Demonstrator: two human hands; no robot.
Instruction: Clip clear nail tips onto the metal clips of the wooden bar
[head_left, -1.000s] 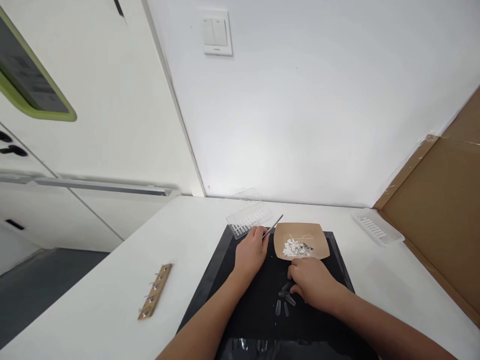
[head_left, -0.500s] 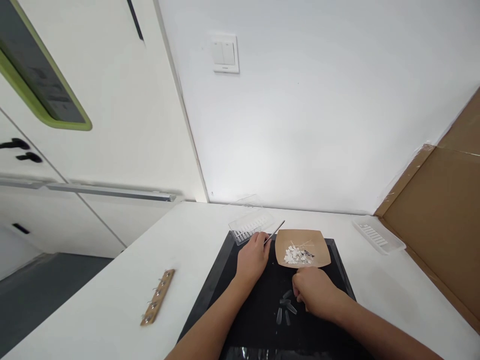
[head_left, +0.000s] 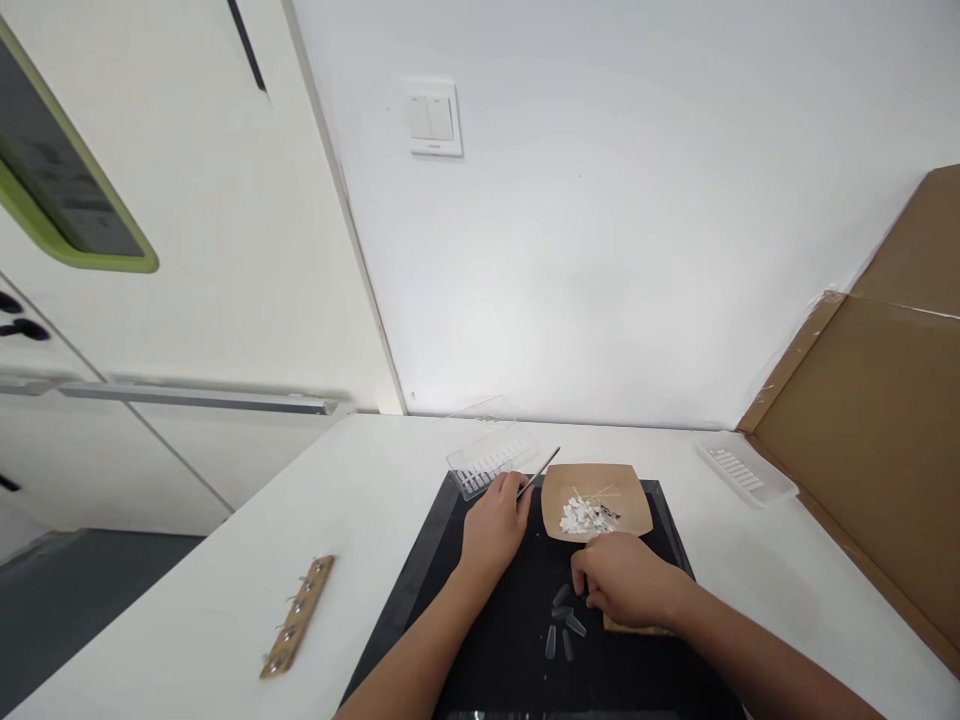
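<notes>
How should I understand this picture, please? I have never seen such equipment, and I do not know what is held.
There is no machine here: a person works with two bare hands. A camera worn on the head looks forward and down.

The left hand holds a thin rod. The right hand has curled fingers; whether it grips something is hidden. Beneath it shows the edge of a tan piece.

A black mat lies on a white table. On the mat are clear nail-shaped pieces and a brown tray with small white bits. Farther left, a wooden strip with metal fittings lies on the table.
</notes>
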